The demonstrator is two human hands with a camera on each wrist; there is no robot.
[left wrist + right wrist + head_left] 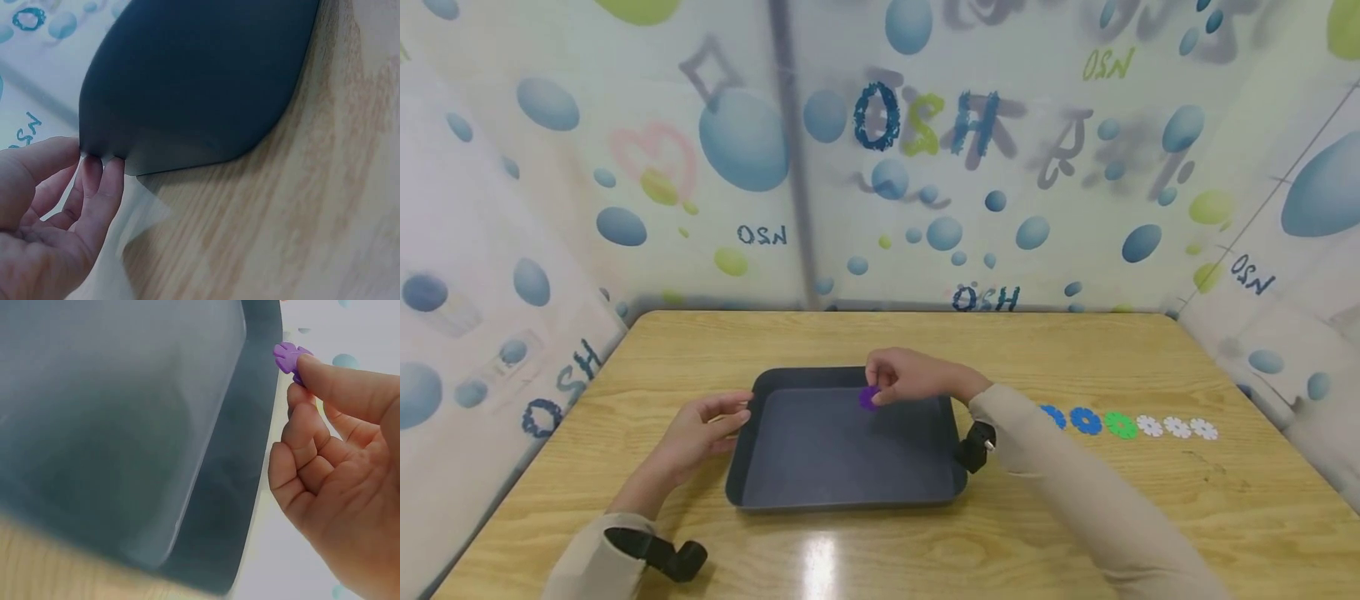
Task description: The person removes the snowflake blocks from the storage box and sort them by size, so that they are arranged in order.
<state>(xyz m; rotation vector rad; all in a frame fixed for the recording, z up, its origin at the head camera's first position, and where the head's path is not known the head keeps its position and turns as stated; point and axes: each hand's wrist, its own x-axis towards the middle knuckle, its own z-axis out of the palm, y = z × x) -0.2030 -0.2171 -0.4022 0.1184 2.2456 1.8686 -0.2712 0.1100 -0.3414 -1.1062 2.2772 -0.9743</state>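
The dark grey tray [842, 458] lies on the wooden table. Resting against its left rim are the fingertips of my left hand [703, 425], with the fingers lightly bent. The left wrist view shows that hand [69, 219] touching the edge of the tray [194, 81]. Over the back right part of the tray, my right hand [913, 375] pinches a purple notched plastic disc [868, 398] between thumb and index finger. Seen from the right wrist, the petal-like purple disc [287, 357] sticks out past the thumb tip, and the other fingers are curled.
To the right of the tray is a row of flower-shaped discs: a blue disc [1086, 421], partly another behind the right sleeve, a green disc [1121, 425] and several white discs [1177, 427]. A patterned curtain [940, 192] borders the back of the table [1037, 533].
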